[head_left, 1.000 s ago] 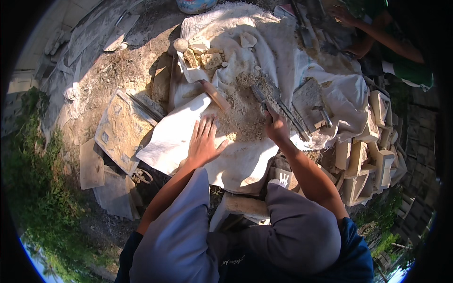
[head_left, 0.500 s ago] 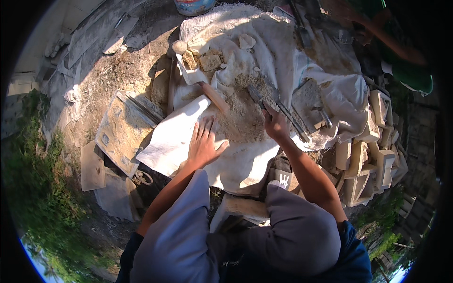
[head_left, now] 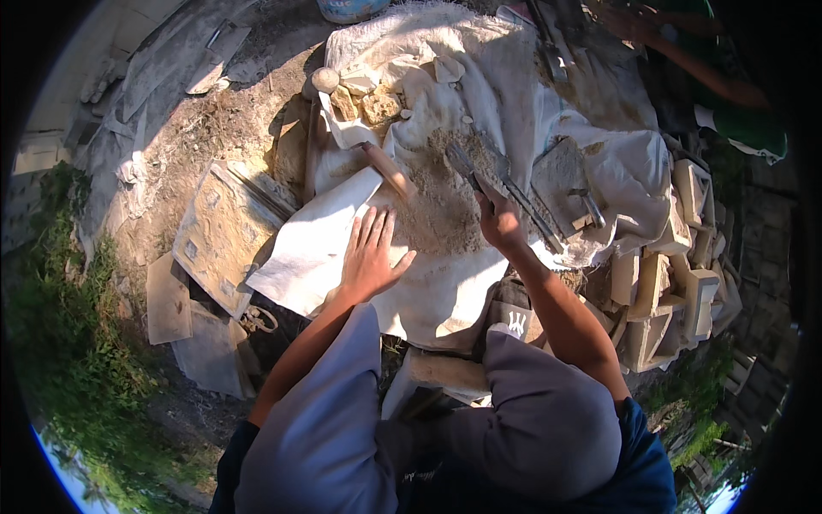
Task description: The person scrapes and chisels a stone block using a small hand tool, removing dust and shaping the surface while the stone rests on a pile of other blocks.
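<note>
My left hand (head_left: 370, 257) lies flat on the white sack sheet (head_left: 300, 265), fingers stretched out and holding nothing. Just beyond its fingertips, a brown wooden handle (head_left: 390, 171) rests at the edge of a heap of pale crumbly grit (head_left: 441, 214). To the right, my right hand (head_left: 499, 218) is closed around a flat, dark metal bar-like tool (head_left: 461, 161). The tool's far end points up and left over the grit; its near end is hidden in my grip. Long metal bars (head_left: 535, 214) lie beside that hand.
A hammer (head_left: 588, 208) lies on a grey slab (head_left: 561, 180) at the right. Hollow pale blocks (head_left: 651, 291) are piled beyond it. Stones (head_left: 379, 107) and a round-headed tool (head_left: 325, 80) sit at the far side. A co-worker's arm (head_left: 702, 64) shows at the upper right.
The dark tool's far end has shifted slightly up and left with my right hand. My left hand stays flat on the sheet. The co-worker's arms have moved at the upper right.
</note>
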A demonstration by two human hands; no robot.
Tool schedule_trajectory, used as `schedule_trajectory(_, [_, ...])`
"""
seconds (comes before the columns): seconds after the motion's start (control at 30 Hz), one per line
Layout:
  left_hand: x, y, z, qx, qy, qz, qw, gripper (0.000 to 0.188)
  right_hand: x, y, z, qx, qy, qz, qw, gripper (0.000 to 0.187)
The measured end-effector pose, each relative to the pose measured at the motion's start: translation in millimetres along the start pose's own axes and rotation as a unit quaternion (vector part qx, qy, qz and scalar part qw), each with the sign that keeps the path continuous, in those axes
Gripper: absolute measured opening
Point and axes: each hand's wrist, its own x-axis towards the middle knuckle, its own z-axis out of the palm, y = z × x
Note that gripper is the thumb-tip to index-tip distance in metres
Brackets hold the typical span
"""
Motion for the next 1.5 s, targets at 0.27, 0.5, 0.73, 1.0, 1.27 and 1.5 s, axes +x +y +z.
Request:
schedule_trajectory(0.27, [6.1,1.1,-1.2,0.000,-0.012,0.001,1.000,0.091,-25.7,9.5,15.3,0.041,0.000,0.011,0.999,0.048])
schedule_trajectory(0.5, [2.2,-1.0,-5.3,0.000,-0.014,-0.010,1.000,0.091,-11.5,13.9,-1.6,-0.050,0.020,-0.002,0.999,0.037])
schedule_trajectory(0.73, [3.4,0.7,-2.0,-0.004,-0.016,-0.007,1.000,0.090,-45.8,16.1,3.5,-0.097,-0.017,0.004,0.995,0.044])
schedule_trajectory(1.0, [3.6,-0.4,-11.9,0.011,-0.101,-0.041,0.994,0.090,-5.1,-38.7,-16.5,0.018,-0.010,0.012,1.000,0.043])
schedule_trajectory(1.27, [9.0,5.0,-2.1,0.000,-0.011,0.001,1.000,0.088,-56.9,9.0,8.5,-0.096,-0.113,0.014,0.989,0.048])
schedule_trajectory(1.5, [-0.5,-2.9,-3.8,-0.015,-0.028,-0.022,0.999,0.089,-57.6,-34.8,-11.3,0.048,-0.049,0.016,0.998,0.049])
